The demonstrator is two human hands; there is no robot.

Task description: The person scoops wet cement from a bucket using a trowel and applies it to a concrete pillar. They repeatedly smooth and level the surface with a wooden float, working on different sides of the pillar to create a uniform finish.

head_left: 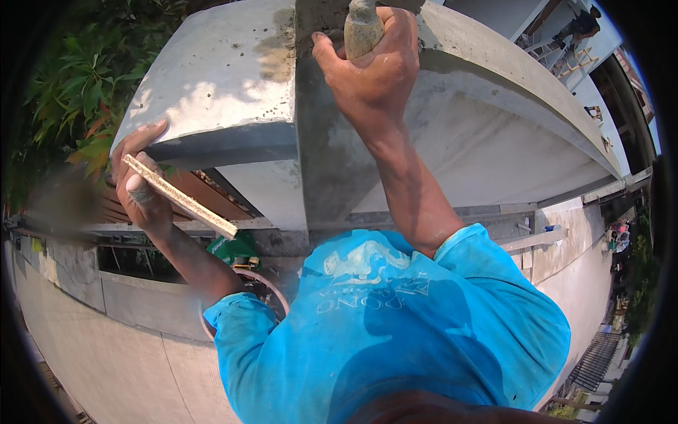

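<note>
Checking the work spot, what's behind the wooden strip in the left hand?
Behind the wooden strip held by the left hand are the concrete ledge, its shaded underside and brownish boards. The hand covers the strip's upper end and whatever is behind it.

Both arms raised ahead of the chest, 2 blue short sleeves covering the upper arms. Right hand (pixel 374 67) highest, forearm bare and nearly straight, fingers (pixel 332 60) curled tight in a fist about a tool handle (pixel 362 28). Left hand (pixel 141 184) lower than the handle and well apart from it, elbow bent, fingers closed on a flat board (pixel 180 196), thumb on top.
</note>
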